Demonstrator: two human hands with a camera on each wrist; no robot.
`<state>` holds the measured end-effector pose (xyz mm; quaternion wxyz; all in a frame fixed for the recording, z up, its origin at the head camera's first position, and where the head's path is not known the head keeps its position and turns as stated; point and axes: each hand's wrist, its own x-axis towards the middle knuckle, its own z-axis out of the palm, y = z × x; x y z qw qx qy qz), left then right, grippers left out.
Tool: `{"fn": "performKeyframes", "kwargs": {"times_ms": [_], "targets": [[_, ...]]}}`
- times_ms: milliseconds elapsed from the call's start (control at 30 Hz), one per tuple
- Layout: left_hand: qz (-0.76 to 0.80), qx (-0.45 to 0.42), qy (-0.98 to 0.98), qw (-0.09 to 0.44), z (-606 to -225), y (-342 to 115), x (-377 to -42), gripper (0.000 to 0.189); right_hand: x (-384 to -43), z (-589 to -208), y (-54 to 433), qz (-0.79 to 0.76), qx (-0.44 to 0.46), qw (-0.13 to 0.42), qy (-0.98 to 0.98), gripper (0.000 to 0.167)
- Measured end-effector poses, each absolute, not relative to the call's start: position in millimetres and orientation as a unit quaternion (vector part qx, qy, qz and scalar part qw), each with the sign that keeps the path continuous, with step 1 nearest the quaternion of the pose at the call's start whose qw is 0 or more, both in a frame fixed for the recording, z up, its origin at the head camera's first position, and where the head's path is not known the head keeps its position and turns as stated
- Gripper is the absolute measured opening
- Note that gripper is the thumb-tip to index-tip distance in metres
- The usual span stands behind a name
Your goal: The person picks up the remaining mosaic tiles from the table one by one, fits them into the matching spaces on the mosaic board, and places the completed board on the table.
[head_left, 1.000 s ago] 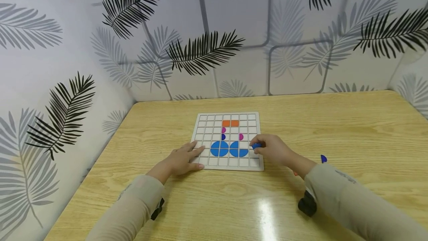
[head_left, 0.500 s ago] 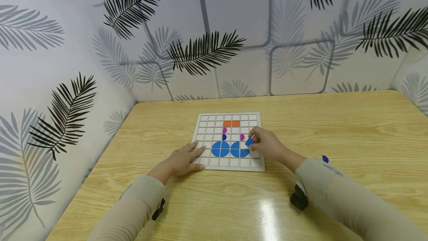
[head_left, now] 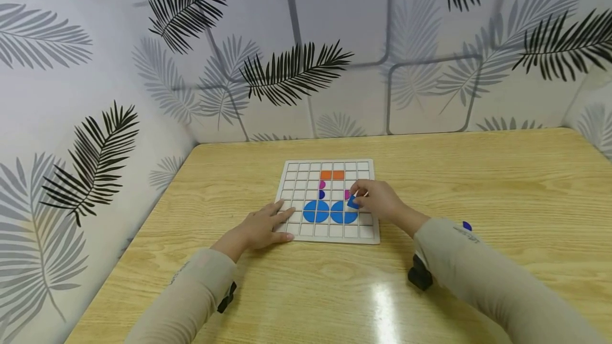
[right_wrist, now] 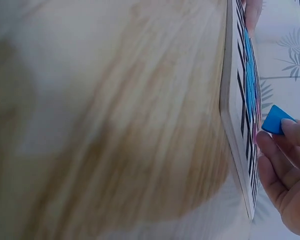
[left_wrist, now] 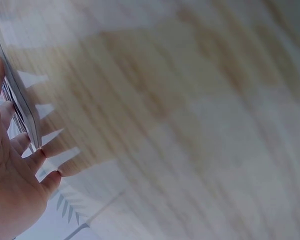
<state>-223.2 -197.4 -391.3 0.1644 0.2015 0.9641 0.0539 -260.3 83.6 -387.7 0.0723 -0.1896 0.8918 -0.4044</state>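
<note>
A white grid board [head_left: 306, 231] lies on the table with coloured flat tiles on it. My left hand [head_left: 260, 228] rests on its left edge with fingers spread; the left wrist view shows that hand [left_wrist: 15, 185] along the board's rim. Between thumb and fingers my right hand [head_left: 382, 203] pinches a blue quarter-circle tile [right_wrist: 275, 120], just above the gap in the right blue circle [head_left: 337, 214]. The left blue circle [head_left: 315, 206] is whole. Two orange squares [head_left: 332, 174], magenta half-circles [head_left: 322, 184] and a dark blue half-circle [head_left: 322, 194] sit higher up.
A loose dark blue piece [head_left: 467, 225] lies on the wooden table [head_left: 325, 291] by my right sleeve, which partly covers it. A leaf-patterned wall [head_left: 334, 94] stands behind the table.
My right hand has carried the blue tile leftward from the board's right edge to over the right blue circle's upper right. My left hand has stayed in place.
</note>
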Motion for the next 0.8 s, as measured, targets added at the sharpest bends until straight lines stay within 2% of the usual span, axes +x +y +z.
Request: {"fn": "performKeyframes", "kwargs": {"times_ms": [533, 800], "targets": [[0.053, 0.204, 0.964, 0.162, -390.4, -198.3, -222.8, 0.067, -269.0, -391.4, 77.7, -0.372, -0.217, 0.071, 0.899, 0.006], [0.052, 0.203, 0.964, 0.166, -391.2, -198.8, -223.2, 0.067, -270.0, -388.8, 73.1, -0.37, -0.22, 0.091, 0.898, 0.004]]}}
